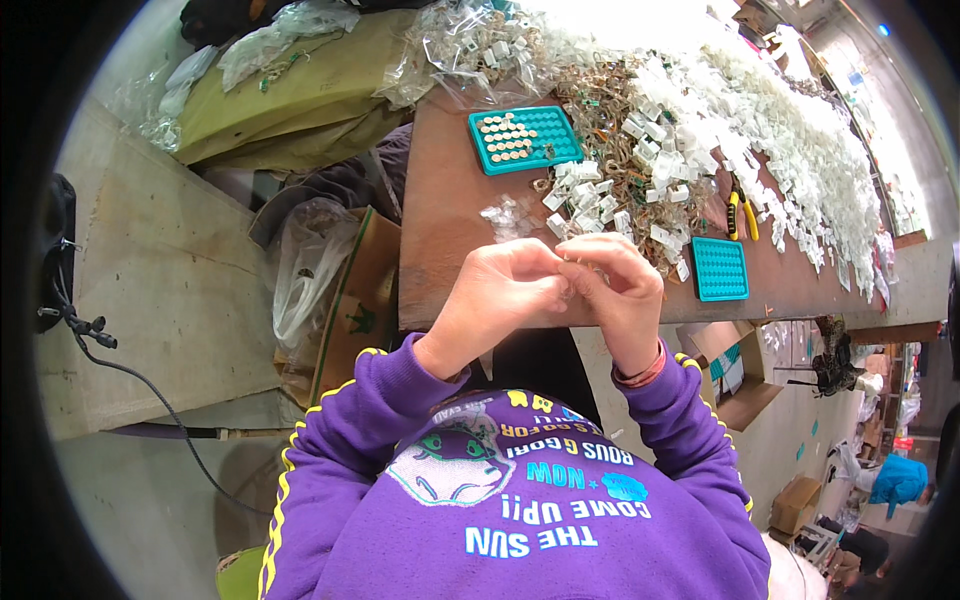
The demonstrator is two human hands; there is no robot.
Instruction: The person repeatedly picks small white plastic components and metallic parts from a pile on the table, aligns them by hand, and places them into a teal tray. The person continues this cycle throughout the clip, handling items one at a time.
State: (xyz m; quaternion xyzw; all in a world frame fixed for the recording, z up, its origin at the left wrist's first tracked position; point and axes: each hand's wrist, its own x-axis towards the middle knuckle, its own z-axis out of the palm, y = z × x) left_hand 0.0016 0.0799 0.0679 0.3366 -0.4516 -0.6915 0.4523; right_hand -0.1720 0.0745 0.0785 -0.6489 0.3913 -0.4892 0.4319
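Note:
My left hand (pixel 505 290) and my right hand (pixel 622 300) meet above the near edge of the brown table (pixel 440 225). Both are closed, with thumbs and forefingers pinched together at the fingertips. What they pinch is too small and too covered to name. Just beyond my fingers lie small clear plastic pieces (pixel 508 217) and white translucent plastic parts (pixel 588 200). A teal tray (pixel 575 150) farther off holds several rows of round beige pieces. To the right of my right hand lies another teal tray (pixel 720 270) with a grid of hollows.
A large heap of clear and white plastic parts (pixel 790 165) covers the far and right table, mixed with tan-brown stringy bits (pixel 610 105). Yellow-and-black pliers (pixel 735 215) lie beside it. At left stand a cardboard box (pixel 350 290) with a plastic bag (pixel 308 265) and a green cover (pixel 300 95).

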